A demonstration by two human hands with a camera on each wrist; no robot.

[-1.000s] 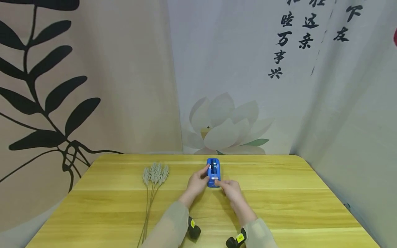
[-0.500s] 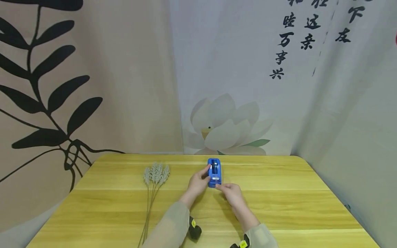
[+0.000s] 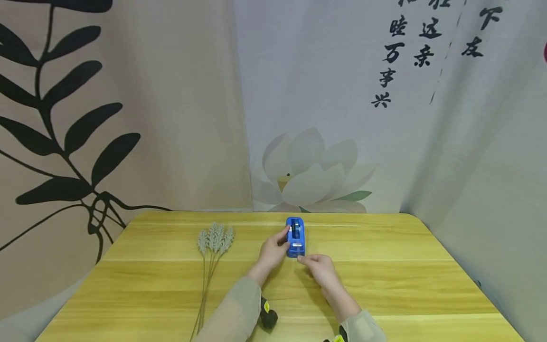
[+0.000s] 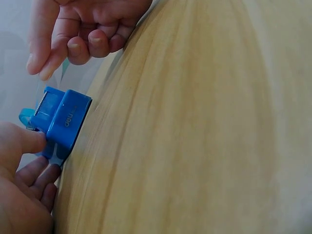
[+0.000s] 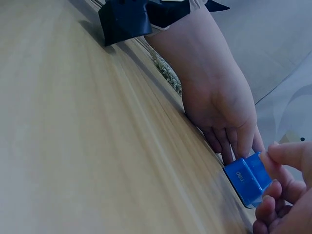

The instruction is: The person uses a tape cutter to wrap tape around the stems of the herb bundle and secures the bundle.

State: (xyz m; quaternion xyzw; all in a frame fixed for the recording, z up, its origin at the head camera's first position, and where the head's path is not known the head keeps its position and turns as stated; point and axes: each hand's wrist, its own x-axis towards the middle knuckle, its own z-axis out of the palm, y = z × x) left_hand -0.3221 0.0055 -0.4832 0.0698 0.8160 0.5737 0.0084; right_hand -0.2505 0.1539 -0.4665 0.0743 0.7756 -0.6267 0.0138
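Left hand (image 3: 272,252) grips blue tape dispenser (image 3: 301,241) from the left, presumably steadying it; right hand (image 3: 321,270) presses thumb and forefinger together by its near end, cannot tell whether pinching tape.

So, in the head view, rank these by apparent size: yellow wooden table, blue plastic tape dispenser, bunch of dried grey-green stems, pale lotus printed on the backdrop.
Largest to smallest, by outline:
1. yellow wooden table
2. pale printed lotus
3. dried grey-green stems, lower ends near the frame's edge
4. blue plastic tape dispenser
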